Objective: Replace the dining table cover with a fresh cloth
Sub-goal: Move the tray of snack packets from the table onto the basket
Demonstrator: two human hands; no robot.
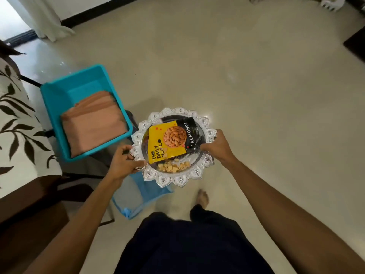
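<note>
I carry an ornate silver tray (178,179) over the floor, one hand on each side. My left hand (123,162) grips its left rim and my right hand (215,145) grips its right rim. On the tray lie a yellow and black almond packet (169,140) and several pistachio shells (173,167). A folded pinkish-brown cloth (92,127) sits in a turquoise plastic tub (59,91) to the left. The table with its white, leaf-patterned cover (17,123) runs along the left edge.
A blue mesh basket (138,196) stands on the floor under the tray. My bare foot (203,197) and dark trousers are below. A white curtain (39,14) hangs top left. A dark mat (355,44) lies at the right edge. Cream floor tiles stretch ahead.
</note>
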